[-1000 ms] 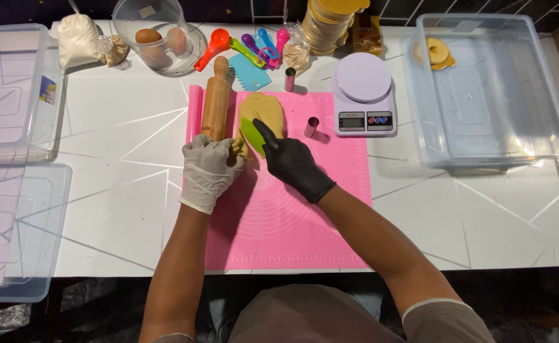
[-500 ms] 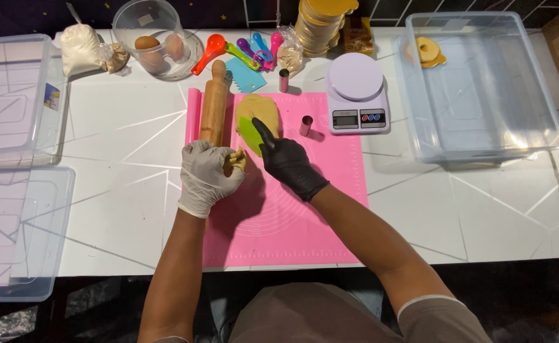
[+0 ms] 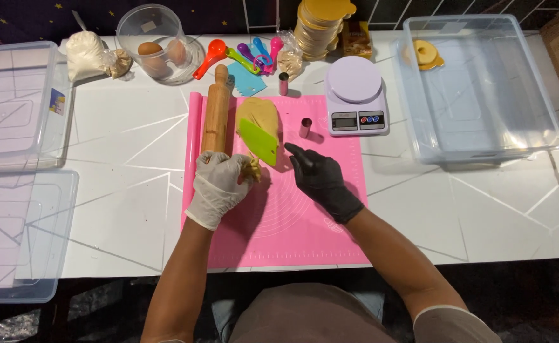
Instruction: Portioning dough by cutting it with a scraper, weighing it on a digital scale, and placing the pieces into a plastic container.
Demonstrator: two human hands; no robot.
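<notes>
On the pink mat (image 3: pixel 305 228) the left hand (image 3: pixel 219 185), in a white glove, is clenched around a small lump of dough (image 3: pixel 252 168) at the mat's left side, just below the near end of the rolling pin (image 3: pixel 216 117). The right hand (image 3: pixel 320 179), in a black glove, lies near the mat's middle with its fingers loose and its forefinger stretched toward the green scraper (image 3: pixel 258 141); it grasps nothing, and the fingertip looks just short of the scraper's edge, though contact is hard to judge. The scraper rests tilted on the flat dough sheet (image 3: pixel 260 116) at the mat's top, its long axis running up-left to down-right, up and left of the right hand and just up and right of the left. Both hands are close; the left is slightly nearer. Most of the lump is hidden inside the glove, so its shape is unclear. A small metal cutter (image 3: pixel 305 127) stands right of the sheet.
</notes>
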